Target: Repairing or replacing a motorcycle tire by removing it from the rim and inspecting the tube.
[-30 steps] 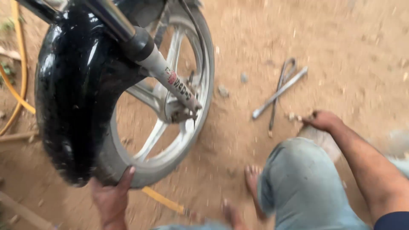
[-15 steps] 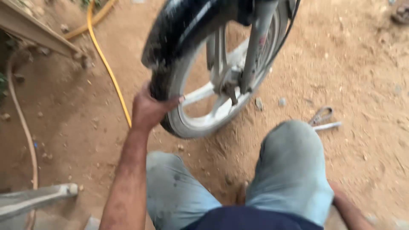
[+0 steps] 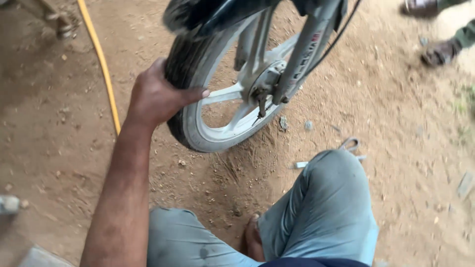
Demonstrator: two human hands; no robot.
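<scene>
Since half a second ago our view has swung so that the motorcycle front wheel [image 3: 217, 94] sits higher and more central, and our left hand [image 3: 157, 96] has stayed on its tyre while a bystander's sandalled feet [image 3: 438, 49] have come into sight.

We take the wheel as our landmark. It stands on the dirt ground [image 3: 396, 148], upright but leaning a little, with a black tyre around a pale spoked rim and a black mudguard [image 3: 213, 15] over its top. Silver fork legs [image 3: 302, 54] run down to its hub. Below the wheel, nearest us, our knees in grey-blue trousers [image 3: 321, 212] are bent, with a bare foot between them.

Our left hand wraps the wheel's left edge, fingers over the tread and thumb reaching across to the rim, so it is closed in a grip on the tyre. Our right hand is out of view.

Left of the wheel a yellow hose [image 3: 101, 64] runs along the ground. To the wheel's lower right, just past our right knee, metal tools [image 3: 349, 146] lie partly hidden. Right of the hub lie small stones [image 3: 283, 122].
</scene>
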